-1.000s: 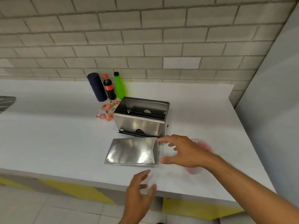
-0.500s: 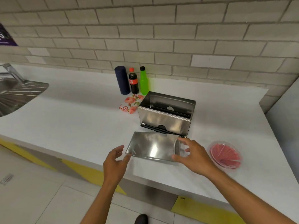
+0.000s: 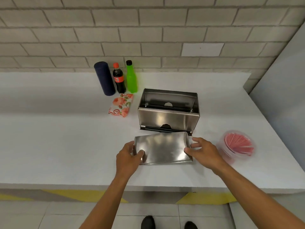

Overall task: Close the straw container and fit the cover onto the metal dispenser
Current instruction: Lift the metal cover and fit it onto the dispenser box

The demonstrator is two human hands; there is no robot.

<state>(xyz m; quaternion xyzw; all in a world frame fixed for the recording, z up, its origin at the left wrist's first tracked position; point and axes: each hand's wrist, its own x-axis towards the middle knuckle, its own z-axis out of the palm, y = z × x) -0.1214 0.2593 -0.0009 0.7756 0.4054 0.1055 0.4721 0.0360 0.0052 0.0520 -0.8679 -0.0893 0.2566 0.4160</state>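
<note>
— Head view: where's the cover (image 3: 162,148)?
— Flat on the counter (image 3: 57,138), just before the dispenser (image 3: 168,117).
— The hands?
— Left hand (image 3: 127,157) clasps its left end, thumb on top; right hand (image 3: 204,150), fingers spread, touches the right end.

No readable words or numbers anywhere in frame. Cola bottle (image 3: 119,80), upper middle of frame, carried red label with white script, too small and blurred to read. Floral packet (image 3: 121,105), just below bottles, showed small round red logo with white triangle-like mark near its lower left corner, no legible letters. Green bottle (image 3: 131,78) had no readable label.
</note>
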